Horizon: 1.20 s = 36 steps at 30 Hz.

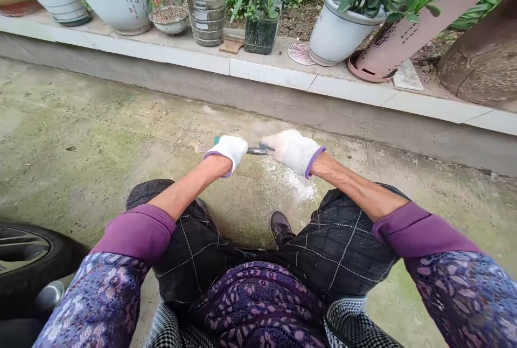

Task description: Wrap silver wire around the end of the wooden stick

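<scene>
My left hand (233, 150), in a white work glove with a purple cuff, is closed around a tool with a dark, shiny metal shaft (256, 151). A pale brown end of this tool (200, 148), likely wood, sticks out to the left of the fist. Behind the wrist shows a bit of green (217, 139) that I cannot identify. My right hand (294, 150), gloved the same way, is closed at the shaft's right end, with a small dark piece (265, 146) at its fingers. The fingers hide the tool's working end. White powder (297, 183) lies scattered on the ground below.
Across the front runs a low tiled ledge (270, 74) carrying several potted plants, including a white pot (341, 30) and a pink one (385, 49). A wheel (60, 262) stands close at lower left. My shoe (281, 227) rests on the mossy concrete (100, 122).
</scene>
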Motion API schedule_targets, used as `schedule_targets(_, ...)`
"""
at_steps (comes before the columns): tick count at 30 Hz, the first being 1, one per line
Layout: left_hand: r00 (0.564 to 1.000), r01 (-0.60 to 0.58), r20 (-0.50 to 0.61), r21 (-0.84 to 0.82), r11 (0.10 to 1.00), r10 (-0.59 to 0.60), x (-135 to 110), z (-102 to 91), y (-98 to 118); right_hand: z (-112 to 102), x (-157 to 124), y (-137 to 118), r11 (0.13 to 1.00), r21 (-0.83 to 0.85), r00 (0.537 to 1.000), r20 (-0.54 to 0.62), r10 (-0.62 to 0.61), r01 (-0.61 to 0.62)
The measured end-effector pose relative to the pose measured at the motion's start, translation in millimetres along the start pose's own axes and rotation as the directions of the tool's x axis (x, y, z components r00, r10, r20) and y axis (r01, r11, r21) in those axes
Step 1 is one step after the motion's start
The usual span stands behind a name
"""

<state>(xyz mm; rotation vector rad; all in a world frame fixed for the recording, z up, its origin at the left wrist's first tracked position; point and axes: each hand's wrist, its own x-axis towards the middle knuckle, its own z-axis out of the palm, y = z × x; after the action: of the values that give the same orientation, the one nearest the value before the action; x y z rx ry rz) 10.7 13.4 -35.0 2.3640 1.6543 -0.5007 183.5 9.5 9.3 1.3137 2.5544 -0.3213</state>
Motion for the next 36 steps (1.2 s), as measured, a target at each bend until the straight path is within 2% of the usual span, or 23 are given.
schedule_targets(3, 0.991, -0.133, 0.020, 0.114, 0.985, 0.132, -2.2, 2.9, 6.9, 5.9, 12.9, 24.6, 0.995, 0.097, 0.999, -0.032, 0.009, -0.006)
schedule_targets(6, 0.984, -0.176, 0.021, 0.043, 0.983, 0.175, -4.5, -2.6, -0.5, 17.6, 29.6, 46.2, 0.928, 0.369, 0.995, -0.094, -0.014, 0.048)
schedule_targets(8, 0.987, -0.163, -0.022, -0.069, 0.984, 0.162, -7.3, -8.3, -9.5, 22.8, 38.4, 52.8, 0.826, 0.563, 0.997, -0.078, 0.007, 0.039)
schedule_targets(11, 0.986, -0.158, -0.109, -0.308, 0.938, 0.130, -11.0, -12.9, -22.7, 25.8, 45.0, 49.1, 0.589, 0.805, 0.997, 0.073, 0.016, -0.068)
schedule_targets(13, 0.985, -0.135, -0.160, -0.465, 0.875, 0.067, -10.4, -11.5, -29.9, 27.0, 45.9, 39.8, 0.428, 0.897, 0.991, 0.130, -0.013, -0.111)
schedule_targets(15, 0.982, -0.097, -0.189, -0.574, 0.813, -0.016, -6.9, -7.9, -35.8, 28.6, 45.1, 27.4, 0.346, 0.933, 0.992, 0.119, -0.031, -0.101)
schedule_targets(16, 0.979, -0.078, -0.198, -0.594, 0.800, -0.051, -4.5, -6.0, -38.3, 29.4, 44.4, 20.7, 0.349, 0.932, 0.994, 0.110, -0.018, -0.097)
schedule_targets(17, 0.977, -0.054, -0.199, -0.584, 0.810, -0.079, -2.2, -4.3, -40.5, 30.0, 43.5, 14.2, 0.390, 0.917, 0.996, 0.088, 0.000, -0.082)
schedule_targets(19, 0.975, 0.007, -0.197, -0.453, 0.891, -0.107, 1.3, -2.0, -43.2, 29.9, 40.9, 2.5, 0.577, 0.817, 1.000, 0.002, 0.019, -0.013)
schedule_targets(21, 0.976, 0.074, -0.185, -0.225, 0.971, -0.118, 2.0, -0.6, -43.2, 27.5, 36.5, -5.8, 0.808, 0.586, 0.996, -0.091, -0.009, 0.061)
schedule_targets(22, 0.978, 0.094, -0.175, -0.120, 0.988, -0.114, 1.3, 0.1, -41.8, 25.5, 33.6, -8.3, 0.892, 0.445, 0.994, -0.105, -0.039, 0.082)
schedule_targets(24, 0.985, 0.092, -0.146, 0.015, 0.996, -0.089, -1.5, 2.9, -35.9, 20.5, 26.8, -10.0, 0.976, 0.201, 0.996, -0.066, -0.066, 0.079)
schedule_targets(27, 0.998, -0.005, -0.060, 0.093, 0.996, 0.010, -6.7, 12.5, -19.2, 14.7, 18.7, -4.5, 0.998, -0.005, 0.998, -0.009, -0.059, 0.059)
schedule_targets(30, 0.977, -0.213, 0.027, 0.129, 0.969, 0.211, -11.2, 24.3, -0.8, 15.6, 18.8, 11.8, 0.998, -0.015, 0.998, -0.011, -0.055, 0.055)
schedule_targets(32, 0.954, -0.300, 0.046, 0.122, 0.946, 0.297, -14.0, 26.1, 5.1, 18.5, 22.4, 26.5, 0.993, 0.119, 0.999, -0.030, -0.019, 0.022)
schedule_targets(33, 0.954, -0.301, 0.026, 0.096, 0.949, 0.299, -15.7, 23.9, 5.0, 19.7, 24.4, 33.5, 0.976, 0.220, 0.999, -0.042, 0.008, 0.002)
schedule_targets(36, 0.972, -0.219, -0.128, -0.172, 0.961, 0.199, -22.8, 6.5, -6.2, 20.5, 27.8, 44.9, 0.837, 0.546, 0.997, -0.044, 0.060, -0.026)
